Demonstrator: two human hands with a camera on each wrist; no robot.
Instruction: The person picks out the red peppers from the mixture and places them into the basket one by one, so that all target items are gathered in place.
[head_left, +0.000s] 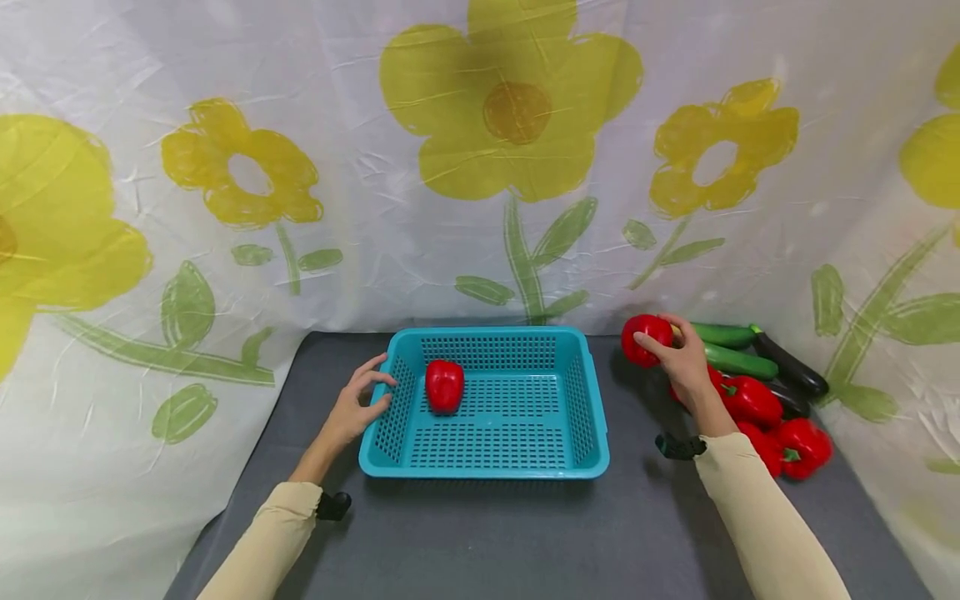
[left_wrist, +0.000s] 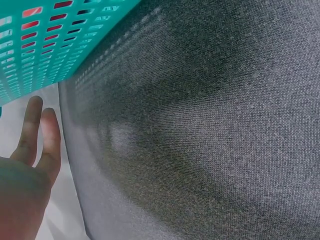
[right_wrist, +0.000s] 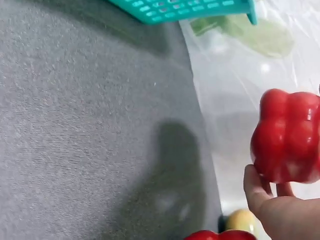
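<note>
A red bell pepper [head_left: 641, 340] is held up off the table between the thumb and fingers of my right hand [head_left: 684, 360]; the right wrist view shows its lobed, shiny bell pepper [right_wrist: 290, 135] side. At the left rim of a turquoise plastic basket [head_left: 487, 472] is my left hand [head_left: 356, 406], its fingers spread and loosely bent. Whether those fingers touch the rim I cannot tell. Inside the basket, toward the back left, lies another red pepper [head_left: 445, 386]. In the left wrist view, two fingers [left_wrist: 50, 135] show below the perforated basket wall [left_wrist: 55, 45].
Right of the basket, beyond my right forearm, lie several red peppers [head_left: 802, 448], green zucchini [head_left: 738, 362] and dark eggplants [head_left: 791, 365]. A grey cloth [head_left: 480, 542] covers the table. Behind it hangs a white sheet [head_left: 360, 275] with yellow flowers.
</note>
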